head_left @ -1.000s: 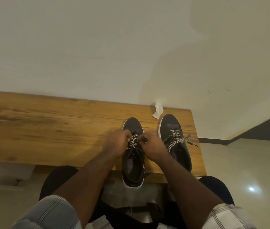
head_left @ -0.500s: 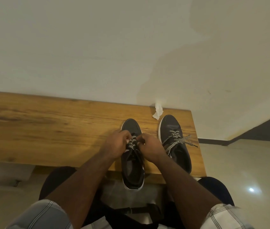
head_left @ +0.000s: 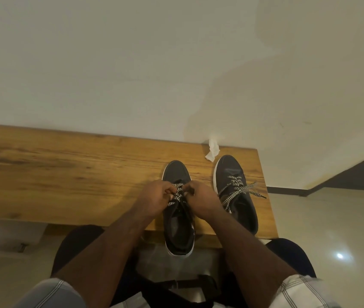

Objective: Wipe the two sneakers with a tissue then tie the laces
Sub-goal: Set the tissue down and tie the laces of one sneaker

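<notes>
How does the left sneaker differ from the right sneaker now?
Both hands, left hand and right hand, hold the left sneaker's laces; the right sneaker lies untouched, its laces in a bow. The left sneaker's heel overhangs the table edge; the right's does not. Both are dark with white soles.

Short sleeves point(head_left: 305, 292), white with thin dark check lines, end above elbows. Forearms bare. Dark trousers point(head_left: 292, 254) over knees. Black strap point(head_left: 176, 284) across lap.

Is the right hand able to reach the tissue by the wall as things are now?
Probably yes, but not at once. The right hand pinches the laces of the left sneaker and must release them first. The tissue lies uncovered beyond the sneaker toes, nothing blocking it.
</notes>
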